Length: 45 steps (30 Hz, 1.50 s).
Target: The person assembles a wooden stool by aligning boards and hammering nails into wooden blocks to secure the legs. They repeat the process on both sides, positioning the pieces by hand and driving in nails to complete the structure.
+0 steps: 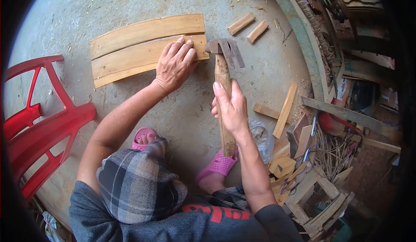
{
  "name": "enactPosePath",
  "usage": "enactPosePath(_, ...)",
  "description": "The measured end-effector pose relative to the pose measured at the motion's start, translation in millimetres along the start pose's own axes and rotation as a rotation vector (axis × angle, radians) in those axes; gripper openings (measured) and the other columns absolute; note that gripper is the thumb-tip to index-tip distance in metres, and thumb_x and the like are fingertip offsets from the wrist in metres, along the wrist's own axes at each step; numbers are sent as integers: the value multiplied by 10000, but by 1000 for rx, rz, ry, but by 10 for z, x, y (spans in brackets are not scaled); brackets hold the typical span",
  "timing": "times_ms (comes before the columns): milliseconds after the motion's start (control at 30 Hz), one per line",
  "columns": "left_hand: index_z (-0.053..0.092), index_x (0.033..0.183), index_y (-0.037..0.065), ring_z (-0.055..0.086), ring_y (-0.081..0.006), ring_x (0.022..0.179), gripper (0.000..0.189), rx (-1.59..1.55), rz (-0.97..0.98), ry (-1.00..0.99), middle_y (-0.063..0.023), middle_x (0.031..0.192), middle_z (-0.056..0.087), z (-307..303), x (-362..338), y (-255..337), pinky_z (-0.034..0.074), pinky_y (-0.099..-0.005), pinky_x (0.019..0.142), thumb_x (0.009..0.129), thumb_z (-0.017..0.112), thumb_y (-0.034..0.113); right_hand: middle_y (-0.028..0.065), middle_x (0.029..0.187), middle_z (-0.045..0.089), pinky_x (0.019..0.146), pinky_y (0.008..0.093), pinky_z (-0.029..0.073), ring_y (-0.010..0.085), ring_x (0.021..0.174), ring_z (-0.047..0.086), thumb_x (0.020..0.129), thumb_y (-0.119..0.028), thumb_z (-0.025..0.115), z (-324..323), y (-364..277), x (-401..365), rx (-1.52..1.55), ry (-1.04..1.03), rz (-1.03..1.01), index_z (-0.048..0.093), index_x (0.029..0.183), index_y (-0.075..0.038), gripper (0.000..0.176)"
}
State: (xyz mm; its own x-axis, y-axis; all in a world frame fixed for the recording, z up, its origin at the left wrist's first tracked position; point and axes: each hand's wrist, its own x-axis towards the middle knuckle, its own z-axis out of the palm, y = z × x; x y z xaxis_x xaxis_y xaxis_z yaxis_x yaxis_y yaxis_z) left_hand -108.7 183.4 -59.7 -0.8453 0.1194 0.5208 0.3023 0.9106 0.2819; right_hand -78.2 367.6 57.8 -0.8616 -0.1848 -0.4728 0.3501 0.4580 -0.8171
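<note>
A claw hammer (pixel 222 74) stands out from my right hand (pixel 232 108), whose fingers wrap its worn wooden handle. The hammer's dark metal head is beside the right end of a slatted wooden piece (pixel 130 63), with the claw pointing right. That piece has two planks with a narrow gap between them, and small nail marks show near their ends. Over the near plank, close to its right end, my left hand (pixel 175 65) is bent with its fingers on the wood and gap, holding it. The left thumb is hidden.
Red plastic chairs (pixel 65 117) lie at the left. Short wood blocks (pixel 241 24) are scattered on the concrete floor beyond the hammer. At the right are loose sticks (pixel 285 110), a clear plastic bag (pixel 261 140) and a heap of scrap wood (pixel 318 190). Pink clogs (pixel 220 162) are on my feet.
</note>
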Motion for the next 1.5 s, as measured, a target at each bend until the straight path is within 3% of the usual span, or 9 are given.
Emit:
enactPosePath(233,561,1046,75,573,-295,1187,401,-4,-7,-12,-102,1203,622,8,-20,-29,434,-432,1019,758,764,266,58,750,576,512,236,497,93,564,558,1024,-439,474,-43,-198,-319,218,213,-423,466,1151,4,461)
enactPosePath(333,580,1023,84,580,-288,1184,392,2,-3,4,-90,1192,630,-5,-31,22,446,-423,1002,736,784,256,44,719,569,481,248,487,100,537,569,1012,-431,523,133,159,-17,54,-3,-4,509,1100,-36,405)
enactPosePath(467,599,999,91,589,-286,1177,389,-14,6,22,-79,1179,640,-14,-11,-17,459,-419,984,707,803,248,25,676,581,461,258,489,99,514,587,995,-435,568,-2,-147,-115,140,103,-48,545,1038,-23,416)
enactPosePath(600,596,993,90,587,-290,1177,383,4,8,15,-80,1189,637,-19,-39,-9,460,-425,984,711,800,248,60,719,563,473,236,485,100,517,549,1037,-404,472,-31,-245,-322,189,242,-436,483,1120,-43,371)
enactPosePath(700,591,985,86,586,-290,1177,371,-11,10,30,-81,1201,634,-14,-24,24,459,-429,984,721,793,250,44,689,567,449,249,480,98,507,560,1019,-427,516,73,55,-105,112,-16,57,497,1086,-56,378)
enactPosePath(1000,564,1013,81,564,-302,1190,368,-30,22,5,-104,1214,604,-11,-49,-10,437,-432,1016,743,758,236,21,698,577,460,237,482,85,502,561,1019,-365,525,-44,-292,-326,279,276,-390,512,1065,-3,365)
enactPosePath(1100,578,1011,82,572,-296,1191,375,-13,27,29,-95,1213,617,9,-78,26,446,-428,1010,733,772,242,27,646,573,429,261,488,102,495,586,994,-431,563,112,80,-43,76,0,94,537,1038,-23,412)
enactPosePath(1400,570,1024,78,555,-302,1217,364,-28,21,-22,-110,1226,610,-8,-82,6,427,-437,1032,757,745,253,30,697,572,452,229,476,85,518,570,1020,-403,516,-30,-338,-331,304,326,-416,506,1078,-9,398)
enactPosePath(1500,565,1043,75,554,-305,1217,390,-36,21,-2,-113,1230,606,24,-93,33,424,-439,1037,751,749,256,39,668,569,428,266,484,110,487,567,1016,-460,508,140,186,-56,40,25,62,510,1045,-45,417)
